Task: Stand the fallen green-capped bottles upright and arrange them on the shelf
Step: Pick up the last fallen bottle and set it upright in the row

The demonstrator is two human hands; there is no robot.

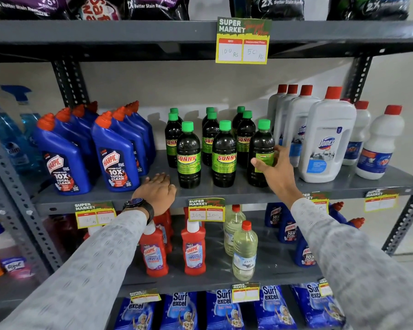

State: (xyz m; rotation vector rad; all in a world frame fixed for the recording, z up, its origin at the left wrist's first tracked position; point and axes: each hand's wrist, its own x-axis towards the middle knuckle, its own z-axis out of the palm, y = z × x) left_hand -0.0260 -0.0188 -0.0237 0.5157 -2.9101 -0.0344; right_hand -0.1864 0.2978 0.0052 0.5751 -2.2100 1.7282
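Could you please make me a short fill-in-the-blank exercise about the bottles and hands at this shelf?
1. The caps of the SUNNY bottles are ____.
2. The right hand grips the front bottle nearest the ____-capped white Domex bottles.
3. The left hand, palm down on the shelf, wears a ____ on its wrist.
4. Every green-capped bottle in view stands ____.

Missing words: green; red; watch; upright

Green-capped bottles [188,154]: nine, all upright, in three columns of three. Blue Harpic bottles [116,153] on the same shelf: apparently eight, in two files; rear ones mostly hidden. White red-capped bottles [326,136]: at least seven. Price tags [243,41]: seven visible. Clear bottles [244,252], shelf below: two. Hands: left hand [156,192], right hand [275,166].
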